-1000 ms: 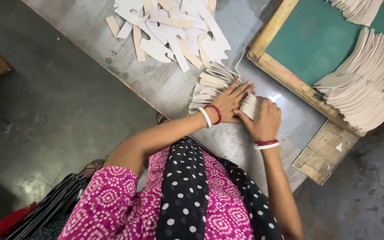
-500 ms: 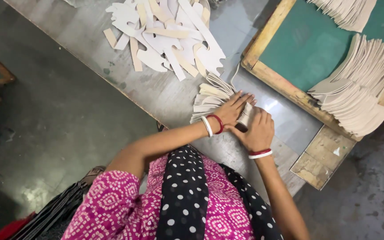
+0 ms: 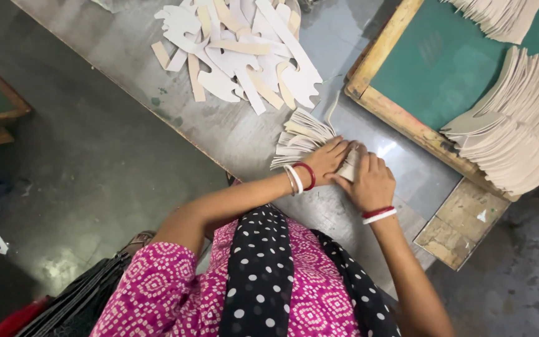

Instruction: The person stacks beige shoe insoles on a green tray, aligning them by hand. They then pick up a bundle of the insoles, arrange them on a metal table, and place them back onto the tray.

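No packages, labels or signs legible. Both hands clasp one fanned stack of pale card cutouts point(image 3: 301, 140) near the front edge of the grey surface point(image 3: 126, 56): left hand point(image 3: 327, 161) lies curled over the stack's right end, right hand point(image 3: 371, 182) presses against it from the right, fingers closed on the cards. One loose pile of white and tan cutouts point(image 3: 238, 53) lies further back on the surface, well apart from the hands; too overlapped to count. One wooden-framed green tray point(image 3: 432, 68) to the right holds two fanned stacks point(image 3: 513, 137), one cropped at top. Dark concrete floor point(image 3: 82, 181) left of the surface.
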